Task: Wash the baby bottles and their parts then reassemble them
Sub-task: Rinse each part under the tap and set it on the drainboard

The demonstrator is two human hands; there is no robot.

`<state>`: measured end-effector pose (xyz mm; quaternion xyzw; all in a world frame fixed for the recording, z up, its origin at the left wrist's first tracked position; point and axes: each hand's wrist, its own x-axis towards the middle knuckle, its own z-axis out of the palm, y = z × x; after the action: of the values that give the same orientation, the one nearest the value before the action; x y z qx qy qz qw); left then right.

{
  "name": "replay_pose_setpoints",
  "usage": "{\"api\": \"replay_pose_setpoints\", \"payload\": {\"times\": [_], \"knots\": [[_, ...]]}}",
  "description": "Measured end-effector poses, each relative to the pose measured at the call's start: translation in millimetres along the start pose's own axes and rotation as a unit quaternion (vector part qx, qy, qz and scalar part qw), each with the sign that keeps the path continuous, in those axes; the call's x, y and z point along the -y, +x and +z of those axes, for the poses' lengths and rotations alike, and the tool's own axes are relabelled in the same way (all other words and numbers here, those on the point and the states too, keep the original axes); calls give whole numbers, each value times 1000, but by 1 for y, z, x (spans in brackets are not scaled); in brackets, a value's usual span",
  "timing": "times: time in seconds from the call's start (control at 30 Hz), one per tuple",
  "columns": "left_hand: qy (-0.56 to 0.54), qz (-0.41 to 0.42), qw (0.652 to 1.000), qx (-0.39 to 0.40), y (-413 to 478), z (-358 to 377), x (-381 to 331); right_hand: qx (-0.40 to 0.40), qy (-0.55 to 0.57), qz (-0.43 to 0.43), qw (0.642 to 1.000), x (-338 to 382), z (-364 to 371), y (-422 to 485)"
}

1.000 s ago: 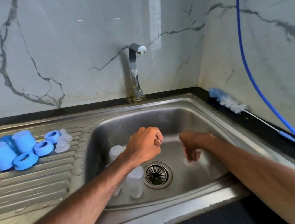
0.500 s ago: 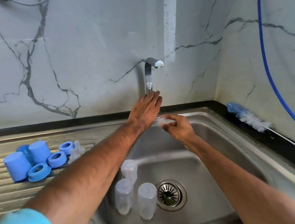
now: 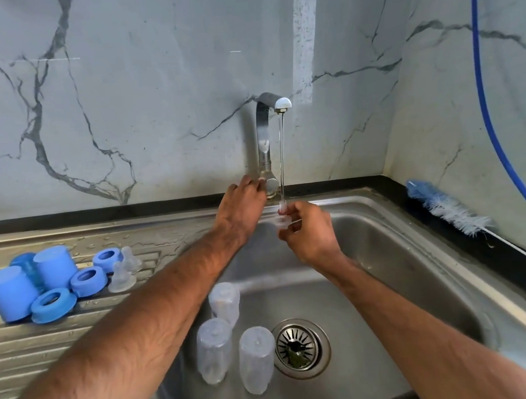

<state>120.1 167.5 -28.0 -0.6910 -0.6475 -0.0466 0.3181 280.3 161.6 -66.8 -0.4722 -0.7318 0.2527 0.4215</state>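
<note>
My right hand (image 3: 309,231) pinches a clear silicone nipple (image 3: 282,217) under a thin stream of water falling from the tap (image 3: 264,140). My left hand (image 3: 243,206) reaches to the tap's base, its fingertips on the handle. Three clear bottles (image 3: 229,331) stand upside down in the sink (image 3: 392,250), left of the drain (image 3: 299,346). On the drainboard at the left sit blue caps (image 3: 11,292), blue screw rings (image 3: 87,280) and two clear nipples (image 3: 124,272).
A blue-and-white bottle brush (image 3: 450,210) lies on the black counter edge at the right. A blue hose (image 3: 490,107) hangs down the right marble wall. The ribbed drainboard (image 3: 26,351) stretches to the left of the basin.
My left hand moved from in front of the tap to its base, and water now runs. My right hand holds the nipple under the stream.
</note>
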Motion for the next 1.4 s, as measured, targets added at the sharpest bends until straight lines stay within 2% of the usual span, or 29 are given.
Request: {"api": "replay_pose_setpoints", "payload": {"times": [0.1,0.2,0.3,0.4,0.5,0.57,0.63,0.77,0.83,0.9,1.0,1.13,1.3,1.37,1.4], "knots": [[-85,-16,996,12,-2,-5,-1,-8,-2,3,1000,0,-1,1],[-221,-35,970,93,-10,-23,0,1,-3,7,1000,-2,0,-4],[-380,-117,911,112,-33,-21,-4,6,-15,4,1000,3,-4,-5],[-463,-218,857,66,-59,-5,-13,-29,18,1,999,14,-9,-2],[-548,-288,785,29,-81,-1,-28,-3,-15,-15,1000,15,-3,-12],[-564,-274,778,38,-91,0,-38,9,-34,-14,999,15,-1,-14],[-572,-251,780,40,-97,-1,-43,-12,-3,-8,1000,18,-4,-11],[-570,-223,790,33,-104,-1,-52,-1,-22,2,1000,17,-9,-14],[-570,-210,794,35,-105,-2,-54,-24,-6,5,1000,18,-12,-13],[-565,-199,800,25,-104,-2,-54,-37,15,-6,999,19,-14,-12],[-559,-190,807,7,-105,-3,-56,-6,-34,-4,999,16,-14,-15],[-572,-170,802,-37,-103,-5,-55,-35,-5,-1,999,21,-14,-11],[-609,-171,771,-76,-98,-3,-57,66,116,133,982,23,-13,-20],[-640,-208,736,-78,-94,-4,-57,79,140,152,975,26,-14,-19],[-665,-233,705,-74,-90,-5,-57,83,154,164,971,28,-14,-18]]}}
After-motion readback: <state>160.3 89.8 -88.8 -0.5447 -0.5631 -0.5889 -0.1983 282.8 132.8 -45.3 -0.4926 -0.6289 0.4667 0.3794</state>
